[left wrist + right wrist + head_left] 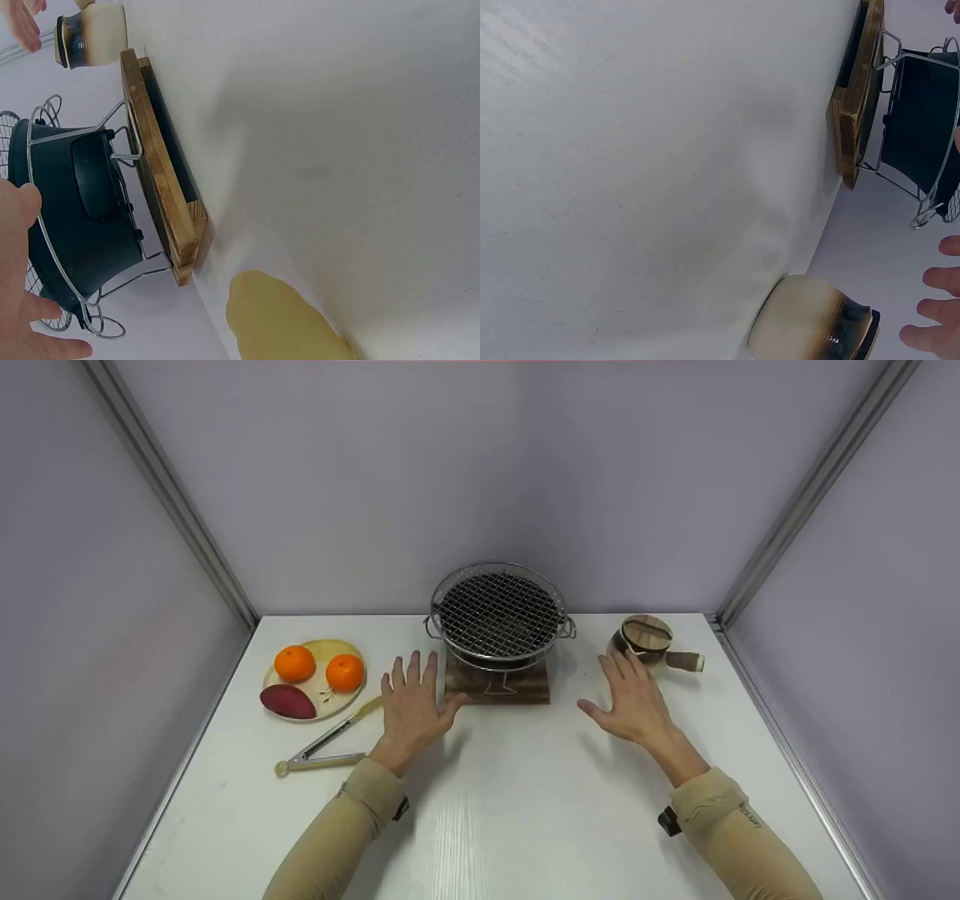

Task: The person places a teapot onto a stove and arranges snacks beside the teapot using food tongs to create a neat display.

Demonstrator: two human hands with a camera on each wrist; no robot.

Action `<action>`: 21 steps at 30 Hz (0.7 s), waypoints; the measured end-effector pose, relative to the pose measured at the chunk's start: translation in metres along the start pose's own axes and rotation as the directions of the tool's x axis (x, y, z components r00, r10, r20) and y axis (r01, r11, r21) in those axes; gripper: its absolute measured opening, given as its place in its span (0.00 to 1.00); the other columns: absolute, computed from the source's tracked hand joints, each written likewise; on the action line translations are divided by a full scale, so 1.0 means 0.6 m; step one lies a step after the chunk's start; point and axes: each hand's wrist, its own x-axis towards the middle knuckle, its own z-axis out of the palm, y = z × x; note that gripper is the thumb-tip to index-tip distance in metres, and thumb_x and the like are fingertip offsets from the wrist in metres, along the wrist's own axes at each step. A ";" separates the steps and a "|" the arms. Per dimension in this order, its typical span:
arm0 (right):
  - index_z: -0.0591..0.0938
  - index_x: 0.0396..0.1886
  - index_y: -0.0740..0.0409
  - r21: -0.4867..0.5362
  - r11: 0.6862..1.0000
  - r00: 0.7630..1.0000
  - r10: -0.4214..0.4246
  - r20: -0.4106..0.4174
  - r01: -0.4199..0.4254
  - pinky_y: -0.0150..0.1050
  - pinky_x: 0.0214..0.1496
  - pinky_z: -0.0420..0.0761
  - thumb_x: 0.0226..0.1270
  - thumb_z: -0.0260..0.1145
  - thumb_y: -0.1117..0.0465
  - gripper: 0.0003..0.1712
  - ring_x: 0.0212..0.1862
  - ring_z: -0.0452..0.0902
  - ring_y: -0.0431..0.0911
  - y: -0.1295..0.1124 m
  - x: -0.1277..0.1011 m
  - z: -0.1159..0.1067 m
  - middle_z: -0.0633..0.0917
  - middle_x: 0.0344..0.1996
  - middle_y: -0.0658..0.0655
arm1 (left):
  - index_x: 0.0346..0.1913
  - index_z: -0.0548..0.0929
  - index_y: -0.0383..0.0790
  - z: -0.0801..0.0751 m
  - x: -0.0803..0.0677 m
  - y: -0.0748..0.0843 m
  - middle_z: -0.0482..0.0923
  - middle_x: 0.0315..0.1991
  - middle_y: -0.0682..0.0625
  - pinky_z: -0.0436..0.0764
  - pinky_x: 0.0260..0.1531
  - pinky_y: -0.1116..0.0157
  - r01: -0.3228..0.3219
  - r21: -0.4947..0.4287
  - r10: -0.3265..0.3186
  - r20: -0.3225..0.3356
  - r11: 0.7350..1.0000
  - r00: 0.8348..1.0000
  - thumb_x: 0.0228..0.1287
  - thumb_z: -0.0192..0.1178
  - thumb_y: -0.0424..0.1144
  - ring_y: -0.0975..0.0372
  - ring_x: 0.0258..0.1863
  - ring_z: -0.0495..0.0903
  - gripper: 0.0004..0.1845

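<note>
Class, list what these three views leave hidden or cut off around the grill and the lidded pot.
- Pot contents: head view, wooden lid covers them.
- Grill interior: head view, mesh hides it.
- Left hand: left wrist view, frame edge cuts it.
- Tongs: head view, left hand hides one tip.

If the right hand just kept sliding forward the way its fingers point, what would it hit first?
Probably the small brown side-handled pot: the right hand points its fingers at it, almost touching, though the gap is hard to judge.
</note>
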 end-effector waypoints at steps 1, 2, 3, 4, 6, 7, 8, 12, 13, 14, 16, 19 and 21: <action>0.72 0.83 0.67 0.002 1.000 1.000 -0.002 0.000 0.002 0.76 0.84 0.66 0.69 0.74 0.35 0.55 0.87 0.62 0.75 0.000 0.000 -0.001 0.72 0.84 0.73 | 0.87 0.67 0.42 0.000 0.000 0.000 0.68 0.85 0.31 0.65 0.80 0.26 -0.003 -0.001 0.003 -0.003 1.000 1.000 0.73 0.63 0.71 0.28 0.85 0.63 0.51; 0.72 0.83 0.67 0.004 1.000 1.000 -0.002 0.000 0.002 0.76 0.84 0.66 0.69 0.74 0.37 0.54 0.86 0.62 0.75 0.000 0.000 -0.002 0.72 0.84 0.74 | 0.87 0.68 0.41 0.000 -0.001 0.000 0.69 0.84 0.31 0.66 0.79 0.27 -0.006 0.000 0.006 -0.006 1.000 1.000 0.73 0.63 0.71 0.28 0.84 0.64 0.51; 0.73 0.83 0.67 0.007 1.000 1.000 -0.001 0.001 0.001 0.76 0.84 0.66 0.70 0.74 0.38 0.53 0.86 0.62 0.75 0.001 0.000 -0.003 0.72 0.83 0.74 | 0.86 0.69 0.41 0.000 -0.002 -0.001 0.69 0.84 0.31 0.67 0.79 0.27 -0.007 0.002 0.007 -0.006 1.000 1.000 0.74 0.62 0.71 0.29 0.84 0.65 0.50; 0.73 0.83 0.67 0.009 1.000 1.000 0.001 0.001 -0.001 0.75 0.84 0.67 0.70 0.74 0.39 0.52 0.86 0.63 0.75 0.001 0.001 -0.004 0.72 0.83 0.74 | 0.86 0.69 0.40 0.000 -0.003 -0.001 0.70 0.84 0.31 0.68 0.78 0.27 -0.008 0.004 0.008 -0.004 1.000 1.000 0.74 0.62 0.70 0.29 0.83 0.66 0.50; 0.72 0.83 0.67 0.012 1.000 1.000 0.007 0.002 -0.007 0.75 0.85 0.67 0.70 0.74 0.42 0.51 0.86 0.63 0.75 0.001 0.001 -0.007 0.72 0.83 0.74 | 0.84 0.72 0.39 0.001 -0.004 -0.001 0.72 0.82 0.31 0.71 0.76 0.29 -0.013 0.020 0.013 -0.007 1.000 1.000 0.75 0.62 0.70 0.29 0.81 0.69 0.48; 0.73 0.83 0.68 0.013 1.000 1.000 0.011 -0.001 -0.011 0.74 0.85 0.67 0.71 0.74 0.43 0.50 0.86 0.63 0.75 0.001 0.001 -0.008 0.72 0.83 0.74 | 0.83 0.73 0.39 0.001 -0.005 -0.002 0.74 0.80 0.31 0.73 0.75 0.30 -0.015 0.030 0.015 -0.008 0.999 1.000 0.75 0.61 0.69 0.30 0.80 0.71 0.47; 0.73 0.82 0.68 0.012 1.000 1.000 0.014 -0.005 -0.014 0.74 0.84 0.68 0.71 0.73 0.44 0.49 0.85 0.64 0.75 0.001 0.001 -0.009 0.73 0.82 0.74 | 0.81 0.74 0.38 0.001 -0.005 -0.002 0.75 0.79 0.30 0.74 0.74 0.30 -0.018 0.036 0.018 -0.012 0.999 1.000 0.75 0.62 0.68 0.30 0.79 0.72 0.46; 0.75 0.80 0.69 0.014 1.000 0.999 0.017 -0.035 -0.017 0.74 0.82 0.70 0.71 0.73 0.48 0.46 0.83 0.68 0.76 0.002 0.001 -0.013 0.76 0.79 0.75 | 0.77 0.78 0.36 0.003 -0.004 -0.004 0.80 0.73 0.30 0.78 0.71 0.32 -0.026 0.054 0.028 -0.029 0.998 0.999 0.74 0.66 0.63 0.31 0.74 0.76 0.41; 0.75 0.80 0.69 0.017 1.000 0.999 0.019 -0.043 -0.018 0.74 0.82 0.71 0.70 0.74 0.48 0.45 0.82 0.69 0.76 0.002 0.001 -0.013 0.77 0.78 0.75 | 0.76 0.78 0.36 0.003 -0.003 -0.004 0.81 0.72 0.30 0.79 0.70 0.33 -0.026 0.055 0.028 -0.033 0.998 0.999 0.73 0.66 0.62 0.32 0.74 0.76 0.40; 0.76 0.79 0.69 0.022 1.000 0.999 0.023 -0.048 -0.022 0.74 0.81 0.72 0.70 0.74 0.48 0.45 0.81 0.70 0.76 0.002 0.001 -0.014 0.77 0.78 0.75 | 0.76 0.79 0.36 0.004 -0.003 -0.004 0.81 0.72 0.31 0.79 0.70 0.33 -0.026 0.053 0.028 -0.035 0.998 0.999 0.73 0.67 0.61 0.32 0.73 0.76 0.40; 0.77 0.78 0.70 0.032 0.999 0.998 0.038 -0.047 -0.037 0.73 0.80 0.73 0.70 0.75 0.49 0.44 0.80 0.71 0.75 0.004 0.000 -0.015 0.78 0.77 0.75 | 0.75 0.79 0.36 0.004 -0.002 -0.004 0.82 0.71 0.31 0.79 0.70 0.33 -0.024 0.054 0.026 -0.035 0.998 0.999 0.73 0.67 0.61 0.32 0.73 0.77 0.39; 0.77 0.78 0.70 0.039 0.997 0.997 0.070 -0.032 -0.068 0.71 0.80 0.74 0.71 0.75 0.49 0.43 0.80 0.73 0.72 0.006 0.000 -0.018 0.79 0.76 0.74 | 0.72 0.81 0.35 0.004 -0.002 -0.003 0.83 0.69 0.31 0.81 0.68 0.34 -0.023 0.046 0.025 -0.032 0.999 0.999 0.73 0.68 0.60 0.33 0.71 0.79 0.37; 0.77 0.77 0.70 0.034 0.996 0.996 0.085 -0.020 -0.085 0.70 0.80 0.74 0.72 0.75 0.49 0.43 0.79 0.73 0.71 0.008 -0.001 -0.020 0.80 0.76 0.74 | 0.70 0.82 0.34 0.005 -0.002 -0.001 0.84 0.67 0.32 0.83 0.66 0.35 -0.026 0.046 0.028 -0.032 0.999 0.999 0.73 0.68 0.59 0.34 0.68 0.80 0.36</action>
